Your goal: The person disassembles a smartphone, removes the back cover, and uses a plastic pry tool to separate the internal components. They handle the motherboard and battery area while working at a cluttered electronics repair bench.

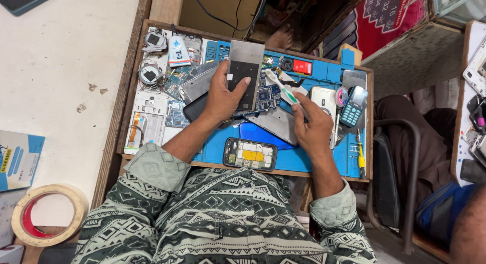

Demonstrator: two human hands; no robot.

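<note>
Blue silicone covers most of our work mat (pixel 309 160), which sits in a shallow wooden tray (pixel 129 94) crowded with phone parts. Our left hand (pixel 223 94) wraps around a grey phone panel (pixel 244 72), thumb across its dark inner face, holding it upright over the middle of the mat. Our right hand (pixel 313 126) closes on the handle of a white and green toothbrush (pixel 283 89), whose bristled head points up and left, close beside the panel's lower right edge; we cannot tell whether the bristles touch it.

For clean brushing, we judge it best to keep the panel steady in a firm grip, work with light short strokes, and angle the panel so loosened dust falls onto the mat and not onto the bare circuit boards (pixel 266 97) beneath.

Around our hands the tray holds a lot: an opened phone with a yellow patch (pixel 250 154) at the near edge, a small blue keypad phone (pixel 353 106) on the right, a yellow-handled screwdriver (pixel 360 155), a red part (pixel 302 67), white frames (pixel 147 117) and round coils (pixel 150 74) on the left. Outside it, a roll of tape (pixel 45 213) lies on the white table (pixel 66 56).
</note>
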